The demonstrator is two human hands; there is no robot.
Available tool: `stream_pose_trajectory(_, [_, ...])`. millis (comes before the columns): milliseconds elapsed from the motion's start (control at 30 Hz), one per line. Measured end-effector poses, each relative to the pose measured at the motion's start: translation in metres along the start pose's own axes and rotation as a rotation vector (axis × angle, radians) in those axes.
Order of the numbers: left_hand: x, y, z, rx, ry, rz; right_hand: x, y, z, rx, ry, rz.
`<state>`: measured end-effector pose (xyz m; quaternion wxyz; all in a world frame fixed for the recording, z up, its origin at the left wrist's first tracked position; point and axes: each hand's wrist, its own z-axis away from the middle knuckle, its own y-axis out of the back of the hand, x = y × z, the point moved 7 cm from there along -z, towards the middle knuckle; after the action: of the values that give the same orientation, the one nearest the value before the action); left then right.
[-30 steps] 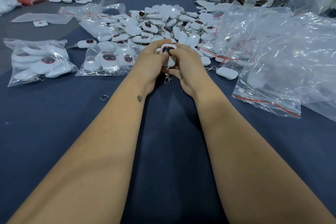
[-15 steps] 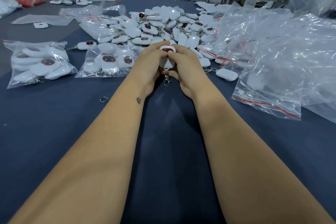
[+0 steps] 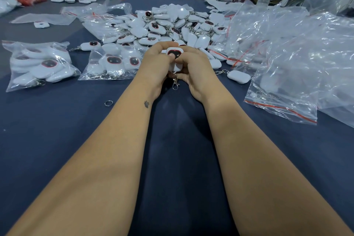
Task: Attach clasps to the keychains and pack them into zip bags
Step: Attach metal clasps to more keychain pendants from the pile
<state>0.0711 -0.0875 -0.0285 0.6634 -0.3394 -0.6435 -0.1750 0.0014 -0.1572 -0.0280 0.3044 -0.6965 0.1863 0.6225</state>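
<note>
Near the left edge of the table (image 3: 57, 140) lies a filled bag (image 3: 41, 65) of white keychains, clasps showing through the plastic. Just to its right sits a second filled bag (image 3: 113, 63); I cannot tell whether either zip is pressed closed. These two look like finished work. A loose ring (image 3: 108, 103) lies alone on the cloth below them, and a single keychain with clasp (image 3: 87, 46) rests just above the second bag.

At the middle, the left hand (image 3: 155, 67) and right hand (image 3: 193, 71) meet around one keychain (image 3: 174, 57), held upright just above the cloth. Fingers of both hands are curled round it, the thumbs pinching its white body from either side. A clasp (image 3: 174, 83) hangs from its lower end between the hands, so on this piece the attaching seems done or nearly so; the joint itself is hidden by the fingers.

Behind the hands, toward the far edge, a big pile (image 3: 172, 25) of loose keychains waits, many already wearing clasps, none bagged. That is the bulk of what remains.

Toward the right edge lies another clasped keychain (image 3: 238, 76), then a heap of empty bags (image 3: 287, 82), red-lined at the zip, ready for packing. By my reading the job is early: two bags filled, most pieces still loose.
</note>
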Motion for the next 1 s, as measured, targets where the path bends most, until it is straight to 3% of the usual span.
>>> stream_pose_trajectory(233, [0.004, -0.003, 0.004, -0.003, -0.012, 0.035, -0.002, 0.000, 0.001, 0.012, 0.050, 0.064])
stream_pose_trajectory(433, [0.027, -0.005, 0.006, 0.049, -0.168, -0.064, -0.006, 0.007, 0.000, 0.090, 0.059, -0.194])
stream_pose_trajectory(500, [0.039, 0.007, 0.013, 0.178, -0.283, -0.204, -0.006, 0.014, -0.001, 0.168, 0.053, -0.191])
stream_pose_trajectory(567, [0.048, 0.022, 0.020, 0.343, -0.364, -0.468, -0.005, 0.017, -0.002, 0.196, 0.044, -0.171])
stream_pose_trajectory(633, [0.049, 0.029, 0.019, 0.410, -0.365, -0.779, -0.004, 0.017, 0.000, 0.203, 0.053, -0.135])
stream_pose_trajectory(800, [0.017, 0.011, 0.009, 0.182, -0.227, -1.347, -0.011, 0.015, 0.004, 0.213, 0.176, 0.082])
stream_pose_trajectory(1000, [0.019, 0.005, 0.010, 0.230, -0.280, -1.331, -0.009, 0.015, -0.001, 0.219, 0.174, -0.099])
